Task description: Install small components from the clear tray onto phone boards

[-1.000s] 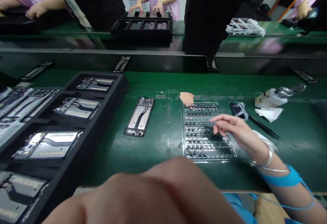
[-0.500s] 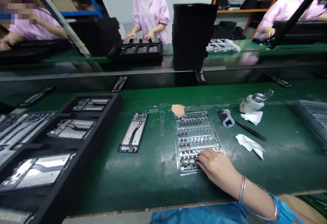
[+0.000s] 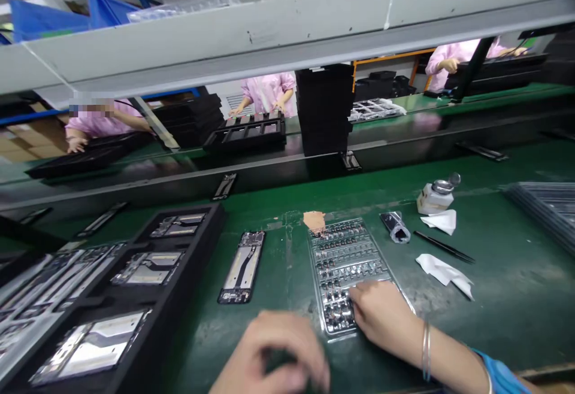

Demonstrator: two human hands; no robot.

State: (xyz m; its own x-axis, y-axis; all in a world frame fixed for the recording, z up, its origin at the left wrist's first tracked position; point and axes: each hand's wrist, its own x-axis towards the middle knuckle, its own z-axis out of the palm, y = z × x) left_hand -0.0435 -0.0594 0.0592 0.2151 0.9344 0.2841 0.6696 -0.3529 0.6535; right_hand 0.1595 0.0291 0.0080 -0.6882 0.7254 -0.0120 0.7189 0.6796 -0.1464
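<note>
My right hand [image 3: 381, 313] rests at the lower right of a clear plastic tray [image 3: 345, 256] that holds rows of small dark parts. Its fingers are bent together at the tray, and their tips are hidden. Nearer to me, my left hand [image 3: 276, 352] is raised over the green bench, blurred, its thumb and fingers curved apart with nothing visible between them. A phone frame [image 3: 242, 267] with a black ribbon lies left of the tray. An orange patch [image 3: 314, 221] touches the tray's far left corner.
A black foam tray [image 3: 179, 298] with phone frames fills the left. Black tweezers [image 3: 444, 246], a white bottle [image 3: 435, 197], white wipes [image 3: 444, 271] and a bagged part [image 3: 395, 227] lie right. Stacked clear trays [image 3: 545, 214] stand far right. A shelf beam [image 3: 287, 29] crosses above; people work beyond.
My left hand has come into view at the bottom. My right hand stays at the tray's lower right. The view has tilted up, showing more of the shelf.
</note>
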